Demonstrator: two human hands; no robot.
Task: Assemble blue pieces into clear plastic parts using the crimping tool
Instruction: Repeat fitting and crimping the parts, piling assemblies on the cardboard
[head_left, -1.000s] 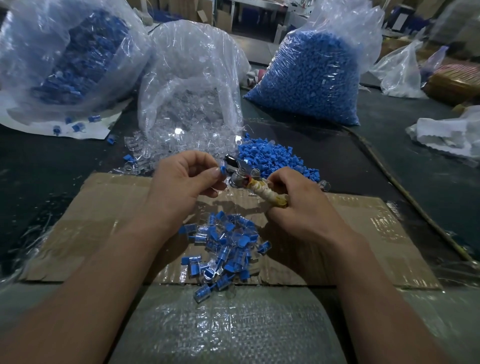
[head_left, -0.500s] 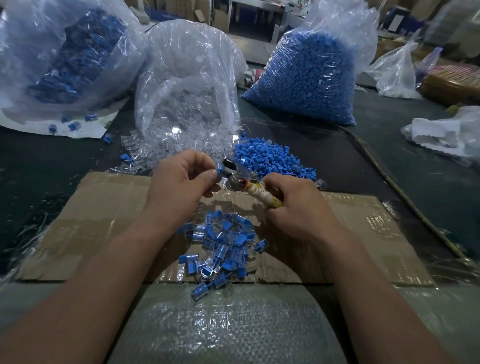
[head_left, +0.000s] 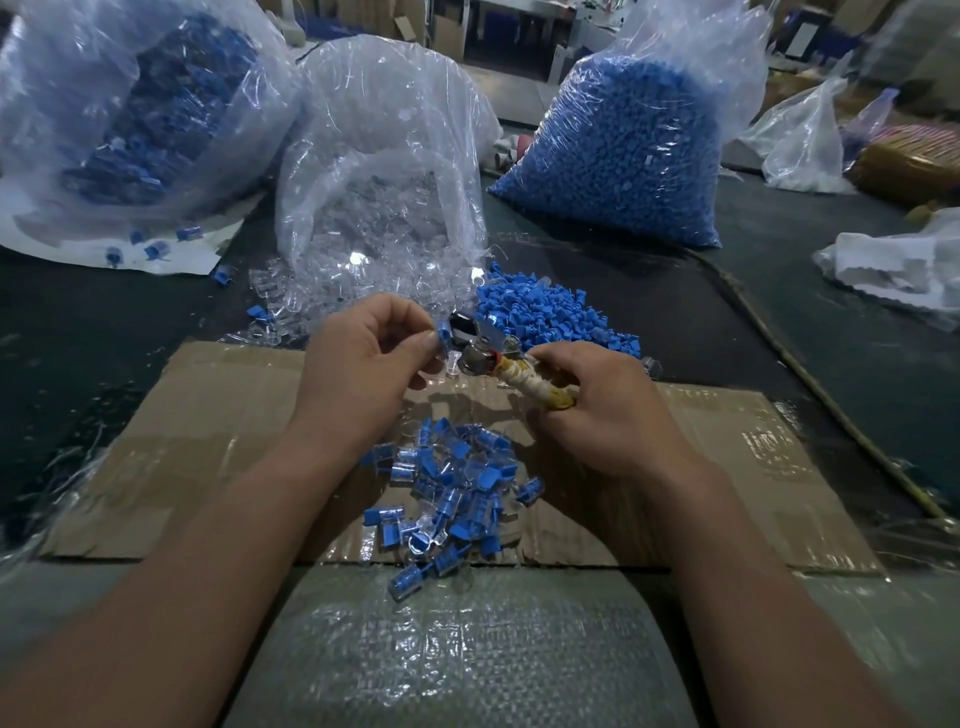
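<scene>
Still at the same stage of the work, a worker's hands hover above a cardboard sheet (head_left: 208, 415), barely shifted from a second ago. Behind them, an open bag of clear plastic parts (head_left: 384, 182) spills onto the dark table. The left hand (head_left: 363, 374) pinches a blue piece (head_left: 443, 332) between thumb and forefinger, something clear showing just beneath it, and holds it at the mouth of the crimping tool (head_left: 478, 345), as it did half a second back. Whether the tool's jaws have closed cannot be told. The right hand (head_left: 602, 421) is clenched round the wrapped handle. Below, the pile of finished pieces (head_left: 457, 493) looks unchanged, so this unit is probably not yet released. Loose blue pieces (head_left: 550, 317) lie heaped just beyond the tool.
</scene>
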